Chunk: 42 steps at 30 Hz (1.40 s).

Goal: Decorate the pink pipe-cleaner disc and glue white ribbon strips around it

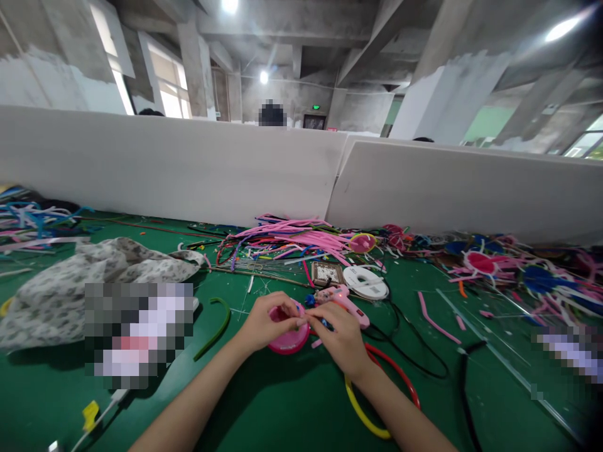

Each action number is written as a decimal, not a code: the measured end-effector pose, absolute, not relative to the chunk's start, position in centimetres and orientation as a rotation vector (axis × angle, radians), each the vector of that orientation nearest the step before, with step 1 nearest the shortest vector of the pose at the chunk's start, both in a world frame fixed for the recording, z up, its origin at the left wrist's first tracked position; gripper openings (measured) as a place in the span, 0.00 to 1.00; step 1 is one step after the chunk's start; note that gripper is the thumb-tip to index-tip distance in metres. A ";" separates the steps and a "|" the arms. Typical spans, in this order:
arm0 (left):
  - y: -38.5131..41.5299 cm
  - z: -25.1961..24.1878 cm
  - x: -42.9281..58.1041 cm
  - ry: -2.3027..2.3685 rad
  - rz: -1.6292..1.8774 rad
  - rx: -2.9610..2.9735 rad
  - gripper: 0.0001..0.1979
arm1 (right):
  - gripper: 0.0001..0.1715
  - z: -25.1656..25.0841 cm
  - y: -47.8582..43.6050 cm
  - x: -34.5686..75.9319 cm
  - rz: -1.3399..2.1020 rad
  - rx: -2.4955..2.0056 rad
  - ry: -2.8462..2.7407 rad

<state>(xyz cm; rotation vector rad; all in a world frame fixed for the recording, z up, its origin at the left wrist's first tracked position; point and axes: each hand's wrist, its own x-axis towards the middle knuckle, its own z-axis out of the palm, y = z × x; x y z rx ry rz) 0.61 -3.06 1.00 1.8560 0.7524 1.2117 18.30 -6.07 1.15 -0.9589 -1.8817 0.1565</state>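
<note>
My left hand point(269, 321) is closed in a pinch at the rim of a round pink plastic dish point(288, 344). My right hand point(343, 333) is pinched too, its fingertips meeting the left ones over the dish's right side. Whatever lies between the fingertips is too small and too covered to make out. Just beyond the right hand lies a pink hot glue gun point(352, 306) on the green table, with its black cord trailing right. Red and yellow curved tubing point(365, 411) passes beneath the right forearm.
Behind the dish are a white spool point(366, 282), a small framed tray point(327, 274) and a heap of pink pipe cleaners point(296, 235). Patterned cloth point(108, 276) and a blurred-out phone point(146, 329) lie left. White boards point(188, 169) wall the table's back; colourful pieces point(541, 276) crowd the right.
</note>
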 end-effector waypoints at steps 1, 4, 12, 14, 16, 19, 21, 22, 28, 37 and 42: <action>-3.1 1.0 0.6 0.746 1.195 1.853 0.09 | 0.05 1.1 -6.1 18.3 0.179 -0.963 -1.878; -3.1 1.0 0.6 0.733 1.148 1.840 0.10 | 0.05 1.1 -6.2 18.3 0.273 -0.993 -1.855; -3.3 1.5 0.2 0.615 1.021 1.725 0.10 | 0.09 1.7 -6.2 18.2 0.797 -1.110 -1.756; -3.4 1.5 0.3 0.578 0.998 1.659 0.11 | 0.13 1.7 -6.1 18.3 0.942 -1.112 -1.727; -3.4 1.4 0.5 0.535 1.004 1.554 0.13 | 0.15 1.7 -5.9 18.3 1.039 -1.101 -1.695; -3.2 1.3 0.6 0.529 1.077 1.424 0.17 | 0.17 1.8 -5.7 18.4 1.083 -1.081 -1.646; -3.0 1.2 0.6 0.569 1.128 1.397 0.17 | 0.17 1.8 -5.6 18.4 1.069 -1.072 -1.621; -3.0 1.1 0.6 0.590 1.143 1.397 0.17 | 0.17 1.9 -5.5 18.4 1.056 -1.070 -1.611; -3.3 0.9 1.1 0.701 1.136 1.481 0.13 | 0.16 1.8 -5.3 18.4 0.893 -1.102 -1.597; -3.3 0.9 1.3 0.759 1.177 1.495 0.12 | 0.05 1.7 -5.7 18.5 0.529 -1.159 -1.743; -3.1 0.5 1.2 0.737 1.102 1.522 0.12 | 0.05 1.3 -5.6 18.6 0.395 -1.127 -1.810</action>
